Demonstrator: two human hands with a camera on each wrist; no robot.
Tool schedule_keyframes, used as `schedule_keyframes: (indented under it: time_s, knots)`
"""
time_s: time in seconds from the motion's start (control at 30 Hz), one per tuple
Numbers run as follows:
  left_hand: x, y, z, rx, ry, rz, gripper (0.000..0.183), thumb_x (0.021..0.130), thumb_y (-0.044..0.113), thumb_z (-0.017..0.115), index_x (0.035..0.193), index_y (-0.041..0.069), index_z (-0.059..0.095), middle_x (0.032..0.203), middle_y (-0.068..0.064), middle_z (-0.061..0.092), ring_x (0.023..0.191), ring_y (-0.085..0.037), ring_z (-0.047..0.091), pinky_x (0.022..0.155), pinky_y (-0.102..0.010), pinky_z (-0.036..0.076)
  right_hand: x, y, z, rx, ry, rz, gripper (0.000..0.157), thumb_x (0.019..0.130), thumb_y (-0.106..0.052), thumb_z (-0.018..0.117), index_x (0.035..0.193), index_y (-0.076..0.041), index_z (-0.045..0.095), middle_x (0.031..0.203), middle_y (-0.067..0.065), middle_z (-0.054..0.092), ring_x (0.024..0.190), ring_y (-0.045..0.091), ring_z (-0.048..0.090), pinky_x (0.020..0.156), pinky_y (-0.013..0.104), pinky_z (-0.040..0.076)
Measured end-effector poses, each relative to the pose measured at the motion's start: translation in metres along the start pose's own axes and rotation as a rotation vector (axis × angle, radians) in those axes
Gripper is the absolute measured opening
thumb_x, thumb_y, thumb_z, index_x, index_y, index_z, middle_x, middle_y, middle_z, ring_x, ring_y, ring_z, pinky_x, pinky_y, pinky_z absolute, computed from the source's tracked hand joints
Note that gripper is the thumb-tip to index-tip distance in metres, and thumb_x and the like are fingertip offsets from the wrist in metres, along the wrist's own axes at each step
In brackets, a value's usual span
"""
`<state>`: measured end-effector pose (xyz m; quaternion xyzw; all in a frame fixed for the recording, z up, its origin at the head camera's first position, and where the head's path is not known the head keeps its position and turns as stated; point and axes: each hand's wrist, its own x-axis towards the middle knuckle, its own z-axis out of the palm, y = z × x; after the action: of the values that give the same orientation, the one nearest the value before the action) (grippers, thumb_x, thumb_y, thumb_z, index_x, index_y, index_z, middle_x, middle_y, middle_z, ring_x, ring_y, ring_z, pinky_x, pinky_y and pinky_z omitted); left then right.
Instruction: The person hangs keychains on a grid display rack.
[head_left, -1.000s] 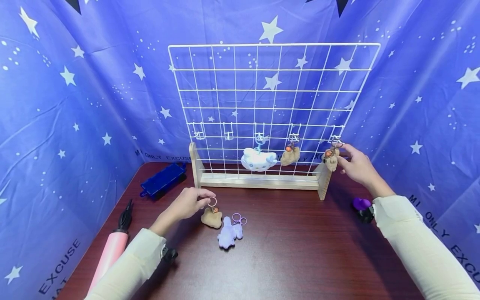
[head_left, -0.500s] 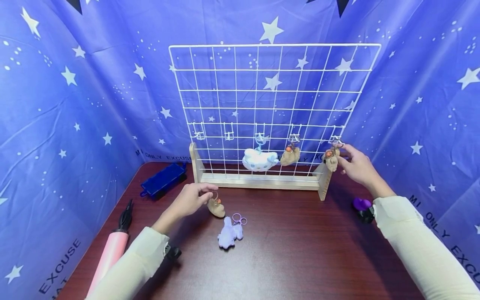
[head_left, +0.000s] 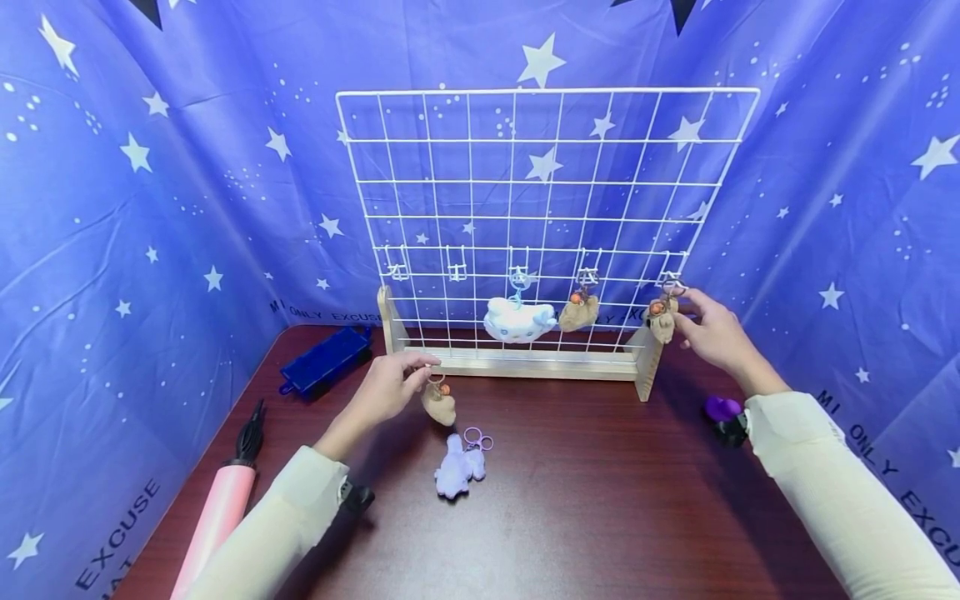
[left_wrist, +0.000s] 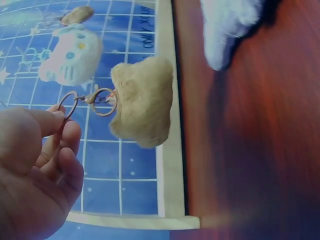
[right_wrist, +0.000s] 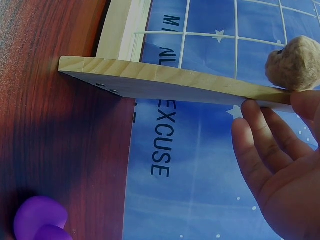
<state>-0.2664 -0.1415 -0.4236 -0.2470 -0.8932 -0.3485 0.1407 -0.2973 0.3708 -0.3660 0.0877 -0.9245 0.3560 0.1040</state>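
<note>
My left hand (head_left: 384, 387) pinches the ring of a tan plush keychain (head_left: 439, 406) between thumb and fingertips. The plush hangs below the hand, in front of the rack's base; an orange bead shows by its ring. In the left wrist view the plush (left_wrist: 145, 102) dangles from a metal ring and clasp. My right hand (head_left: 716, 333) is at the rack's right end, fingers fairly straight, fingertips right at the wooden side post (right_wrist: 175, 82). Its thumb lies close by a brown plush keychain (head_left: 663, 321) hanging there. A lilac plush keychain (head_left: 453, 468) lies on the table.
The white wire grid rack (head_left: 551, 179) stands at the back with a row of hooks. A white cat plush (head_left: 519, 320) and another brown plush (head_left: 580, 312) hang on it. A blue tray (head_left: 327, 360), a pink pump (head_left: 217, 521) and a purple object (head_left: 722, 407) lie around.
My left hand has lifted the tan plush keychain up from beside the lilac one and moved it slightly toward the rack. My right hand has stayed in place.
</note>
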Motion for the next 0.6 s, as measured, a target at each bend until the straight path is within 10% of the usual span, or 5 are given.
schedule_keyframes:
  time_s: [0.6]
  knots:
    - [0.033, 0.024, -0.007, -0.068, 0.185, -0.020, 0.019, 0.097, 0.010, 0.067, 0.112, 0.014, 0.078, 0.103, -0.006, 0.079, 0.078, -0.015, 0.068, 0.069, -0.027, 0.053, 0.000, 0.001, 0.000, -0.011, 0.004, -0.003, 0.045, 0.105, -0.017, 0.052, 0.148, -0.003, 0.047, 0.131, 0.038, 0.059, 0.063, 0.006, 0.065, 0.056, 0.027, 0.057]
